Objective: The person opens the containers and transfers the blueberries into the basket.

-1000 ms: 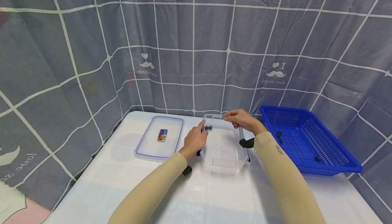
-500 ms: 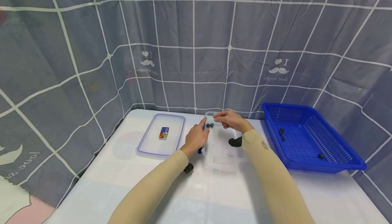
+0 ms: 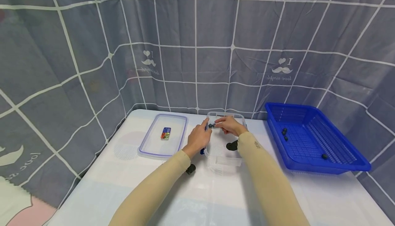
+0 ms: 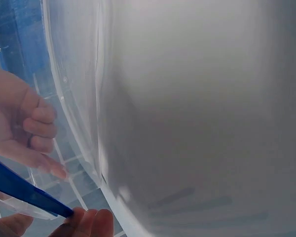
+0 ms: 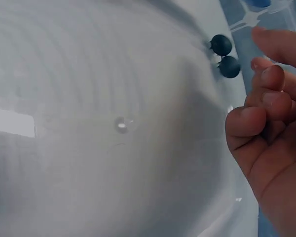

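A clear plastic food container [image 3: 224, 161] with blue latches stands on the table. My left hand [image 3: 198, 137] grips its left wall near the far corner; in the left wrist view its fingertips [image 4: 102, 223] lie beside a blue latch [image 4: 29, 192]. Two dark blueberries [image 3: 210, 126] sit side by side in the far left corner of the container, also seen as round blueberries [image 5: 229, 67] in the right wrist view. Over the container, my right hand [image 3: 229, 125] reaches toward them from the right, fingers bent. A small gap separates its fingertips from the blueberries in the right wrist view.
Left of the container lies its clear lid [image 3: 163, 147] with a blue seal and a printed label [image 3: 165, 133]. A blue plastic basket [image 3: 324, 167] stands at the right, with several blueberries [image 3: 284, 130] inside. A grey checked curtain [image 3: 213, 64] hangs behind the table.
My right hand has moved left from the container's far right side to beside the two blueberries. My left hand stays at the left wall. The view has shifted slightly.
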`<state>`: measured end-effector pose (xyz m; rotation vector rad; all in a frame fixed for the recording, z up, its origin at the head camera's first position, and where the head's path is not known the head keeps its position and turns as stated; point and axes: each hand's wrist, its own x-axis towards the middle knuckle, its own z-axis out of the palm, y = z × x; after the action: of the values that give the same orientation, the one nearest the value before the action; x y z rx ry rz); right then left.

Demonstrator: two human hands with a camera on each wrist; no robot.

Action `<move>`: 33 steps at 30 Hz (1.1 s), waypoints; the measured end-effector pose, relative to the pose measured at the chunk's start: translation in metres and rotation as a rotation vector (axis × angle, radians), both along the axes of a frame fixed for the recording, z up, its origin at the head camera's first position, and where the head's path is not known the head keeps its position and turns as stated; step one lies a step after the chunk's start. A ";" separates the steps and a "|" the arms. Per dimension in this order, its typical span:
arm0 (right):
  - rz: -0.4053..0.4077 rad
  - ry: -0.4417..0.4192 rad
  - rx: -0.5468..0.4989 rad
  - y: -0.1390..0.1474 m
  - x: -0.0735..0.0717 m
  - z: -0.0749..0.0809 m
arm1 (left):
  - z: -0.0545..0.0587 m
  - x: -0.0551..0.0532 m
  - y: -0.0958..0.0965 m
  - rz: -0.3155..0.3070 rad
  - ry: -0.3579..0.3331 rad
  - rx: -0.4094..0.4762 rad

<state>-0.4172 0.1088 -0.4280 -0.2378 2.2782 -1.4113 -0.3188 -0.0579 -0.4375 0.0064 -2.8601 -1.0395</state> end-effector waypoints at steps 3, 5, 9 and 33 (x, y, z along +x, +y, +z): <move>-0.031 0.006 0.010 -0.002 0.000 -0.003 | 0.000 0.001 0.001 -0.001 -0.004 -0.004; -0.056 0.014 0.007 -0.003 -0.001 -0.006 | 0.000 0.001 0.001 0.006 -0.005 -0.006; -0.105 0.016 0.002 -0.005 -0.001 -0.011 | 0.001 0.001 0.002 0.011 -0.006 -0.009; -0.185 0.077 0.111 -0.011 -0.005 -0.032 | 0.000 0.000 0.003 0.009 -0.002 -0.010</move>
<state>-0.4227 0.0980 -0.4596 -0.0479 2.4871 -1.3785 -0.3188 -0.0551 -0.4374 0.0196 -2.8646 -1.0249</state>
